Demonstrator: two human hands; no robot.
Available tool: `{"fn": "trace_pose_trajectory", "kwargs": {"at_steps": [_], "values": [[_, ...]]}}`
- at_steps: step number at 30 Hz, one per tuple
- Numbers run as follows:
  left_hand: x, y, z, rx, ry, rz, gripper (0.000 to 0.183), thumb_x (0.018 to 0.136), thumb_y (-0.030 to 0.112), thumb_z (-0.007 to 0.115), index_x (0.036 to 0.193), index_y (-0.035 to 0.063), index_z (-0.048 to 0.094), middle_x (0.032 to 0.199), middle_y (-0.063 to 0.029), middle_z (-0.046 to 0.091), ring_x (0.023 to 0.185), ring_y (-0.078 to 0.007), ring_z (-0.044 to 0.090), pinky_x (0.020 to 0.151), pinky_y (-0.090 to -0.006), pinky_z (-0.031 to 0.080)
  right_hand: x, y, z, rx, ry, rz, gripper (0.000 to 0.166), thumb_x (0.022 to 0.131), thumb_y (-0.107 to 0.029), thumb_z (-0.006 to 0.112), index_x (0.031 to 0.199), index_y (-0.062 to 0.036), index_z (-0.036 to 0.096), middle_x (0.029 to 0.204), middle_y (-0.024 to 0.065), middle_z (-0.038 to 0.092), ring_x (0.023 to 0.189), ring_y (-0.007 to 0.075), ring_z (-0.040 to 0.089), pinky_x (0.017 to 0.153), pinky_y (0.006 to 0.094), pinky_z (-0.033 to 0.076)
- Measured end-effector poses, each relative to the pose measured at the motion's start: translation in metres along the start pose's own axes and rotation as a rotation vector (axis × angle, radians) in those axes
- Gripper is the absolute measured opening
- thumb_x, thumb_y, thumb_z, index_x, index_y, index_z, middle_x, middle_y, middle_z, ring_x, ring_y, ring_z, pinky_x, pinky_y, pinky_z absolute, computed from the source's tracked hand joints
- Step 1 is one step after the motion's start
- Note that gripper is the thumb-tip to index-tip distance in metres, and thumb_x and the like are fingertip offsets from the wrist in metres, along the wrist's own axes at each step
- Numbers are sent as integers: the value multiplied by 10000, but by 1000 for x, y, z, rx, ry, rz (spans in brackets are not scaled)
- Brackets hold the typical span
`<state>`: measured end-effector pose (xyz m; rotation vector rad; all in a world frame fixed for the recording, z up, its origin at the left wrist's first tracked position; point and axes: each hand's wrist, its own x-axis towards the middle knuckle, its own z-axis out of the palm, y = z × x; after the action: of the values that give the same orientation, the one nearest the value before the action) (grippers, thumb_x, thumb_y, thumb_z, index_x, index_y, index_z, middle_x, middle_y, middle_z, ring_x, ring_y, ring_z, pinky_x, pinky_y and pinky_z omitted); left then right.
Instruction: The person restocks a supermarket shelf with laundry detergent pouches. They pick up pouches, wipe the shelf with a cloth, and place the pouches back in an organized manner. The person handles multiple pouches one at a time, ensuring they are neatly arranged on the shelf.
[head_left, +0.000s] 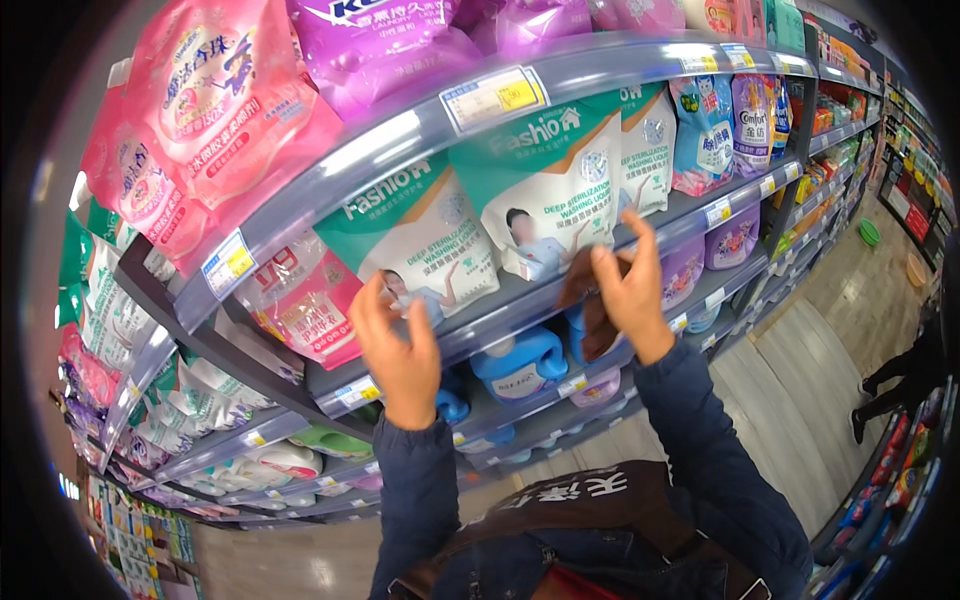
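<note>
My left hand (397, 352) is at the lower left of a green-and-white washing liquid pouch (450, 259). Its thumb and fingers are apart in front of the pouch; whether they touch it, I cannot tell. A brown cloth (600, 330) hangs from my right hand (634, 289), pinched by thumb and fingers at the shelf's front edge. Just behind that hand stands a second matching pouch (544, 187), with a third pouch (651, 154) to its right. These pouches stand side by side on the grey shelf (517, 300).
Pink detergent pouches (217, 112) and a purple laundry pouch (375, 52) overhang the upper shelf rail (420, 139). A pink-and-white pouch (307, 300) is left of my left hand. Blue detergent jugs (521, 364) sit below. Another person's legs (889, 386) are in the aisle at right.
</note>
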<state>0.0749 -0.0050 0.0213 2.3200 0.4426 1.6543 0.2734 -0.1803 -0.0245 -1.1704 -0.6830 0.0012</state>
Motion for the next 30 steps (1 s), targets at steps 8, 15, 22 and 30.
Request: {"fn": "trace_pose_trajectory", "kwargs": {"at_steps": [8, 15, 22, 30], "values": [[39, 8, 106, -214, -278, -224, 303, 936, 200, 585, 1117, -36, 529, 893, -207, 656, 684, -312, 652, 602, -393, 502, 74, 11, -37, -521, -72, -79, 530, 892, -281, 663, 1218, 89, 468, 969, 174, 655, 863, 259, 649, 746, 354, 505], [40, 7, 99, -330, -194, -414, 227, 971, 193, 550, 935, -30, 575, 699, -105, 613, 541, -163, 580, 509, -310, 443, 71, 8, -32, -524, -190, -68, 516, 881, -255, 670, 1214, 84, 470, 790, 142, 653, 753, 270, 660, 672, 361, 502], [30, -3, 65, 413, 276, 181, 529, 936, 335, 585, 1346, 31, 446, 1368, -255, 388, 1245, -397, 362, 1045, -512, 273, 58, 19, -52, -483, -191, -86, 612, 863, -299, 668, 1273, 81, 419, 862, 181, 616, 837, 363, 630, 743, 408, 493], [39, -58, 76, 470, 216, 147, 691, 972, 522, 418, 1479, 65, 310, 1531, -317, 129, 1410, -506, 88, 1122, -629, 75, 41, 30, -66, -411, -243, -162, 537, 878, -205, 678, 1295, 20, 426, 916, 118, 631, 803, 266, 652, 710, 355, 513]]}}
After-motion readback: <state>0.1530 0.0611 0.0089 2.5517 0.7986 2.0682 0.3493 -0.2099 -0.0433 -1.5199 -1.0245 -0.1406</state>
